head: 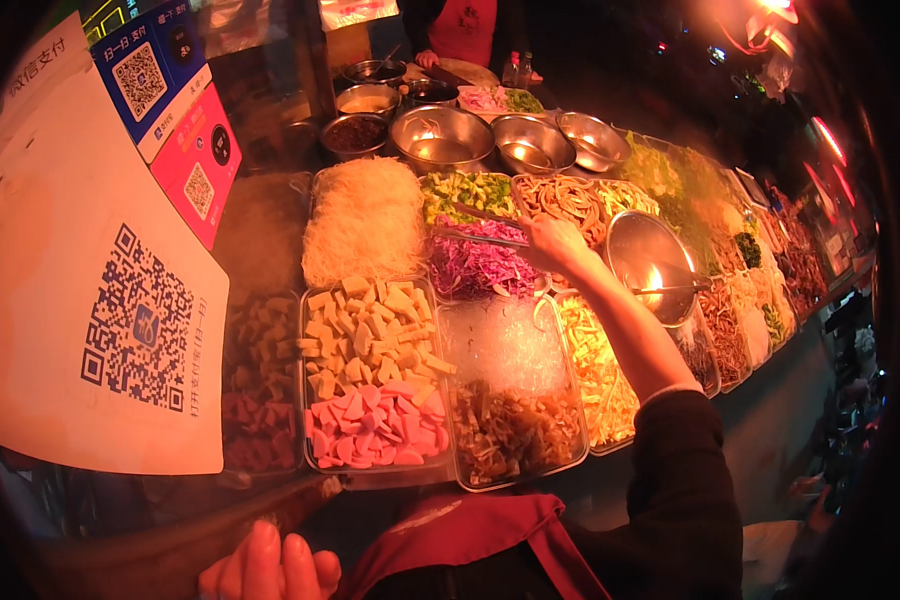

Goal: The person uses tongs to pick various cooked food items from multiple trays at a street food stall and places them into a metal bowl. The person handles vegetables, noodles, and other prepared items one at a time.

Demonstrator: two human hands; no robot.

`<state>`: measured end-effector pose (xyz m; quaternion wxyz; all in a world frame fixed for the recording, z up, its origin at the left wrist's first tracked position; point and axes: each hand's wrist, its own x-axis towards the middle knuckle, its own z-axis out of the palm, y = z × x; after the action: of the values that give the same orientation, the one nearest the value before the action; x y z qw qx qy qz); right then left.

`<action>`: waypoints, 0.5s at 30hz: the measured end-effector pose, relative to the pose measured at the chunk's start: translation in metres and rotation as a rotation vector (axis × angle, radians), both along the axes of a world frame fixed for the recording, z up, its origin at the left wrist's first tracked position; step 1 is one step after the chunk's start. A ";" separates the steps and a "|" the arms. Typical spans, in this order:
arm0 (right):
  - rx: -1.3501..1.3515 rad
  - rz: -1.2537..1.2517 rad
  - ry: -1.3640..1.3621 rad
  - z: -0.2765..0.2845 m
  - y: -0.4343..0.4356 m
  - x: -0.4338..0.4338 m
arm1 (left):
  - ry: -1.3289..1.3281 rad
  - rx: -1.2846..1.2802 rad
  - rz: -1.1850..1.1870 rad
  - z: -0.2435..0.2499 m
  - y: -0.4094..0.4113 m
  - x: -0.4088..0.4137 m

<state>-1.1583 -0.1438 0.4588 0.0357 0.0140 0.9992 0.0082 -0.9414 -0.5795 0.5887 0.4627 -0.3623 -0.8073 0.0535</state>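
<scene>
My right hand [555, 241] grips a pair of metal tongs [487, 238]. The tongs point left, their tips over shredded purple cabbage [480, 262] and near chopped yellow-green vegetables [469, 193]. Whether they pinch any food I cannot tell. Beside my right forearm, a steel bowl [649, 255] sits tilted among the trays, with a thin rod across it. My left hand [277, 566] shows at the bottom edge, fingers up and slightly apart, nothing seen in them; its lower part is cut off. Ahead of it stands a clear tray of cut yellowish pieces [371, 330] and pink slices [379, 424].
White sheets with printed codes [142, 322] rise at the left. Fine noodles [364, 217], brown shreds [517, 427] and pale yellow strips [600, 375] fill nearby trays. Steel bowls [442, 139] line the back. Beyond them, a person in a red apron [463, 34] stands by a cutting board.
</scene>
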 end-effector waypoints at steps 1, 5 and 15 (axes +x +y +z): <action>0.068 0.021 -0.003 -0.014 0.012 -0.016 | 0.012 0.004 -0.006 -0.001 0.000 0.000; 0.055 0.068 -0.149 -0.020 0.009 -0.042 | 0.031 0.009 -0.011 -0.002 -0.002 -0.001; 0.220 0.357 0.107 -0.030 0.030 0.017 | 0.017 0.019 -0.027 -0.004 -0.003 0.000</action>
<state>-1.1414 -0.1139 0.4290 -0.0211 -0.1588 0.9794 0.1228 -0.9417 -0.5821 0.5846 0.4738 -0.3685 -0.7987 0.0426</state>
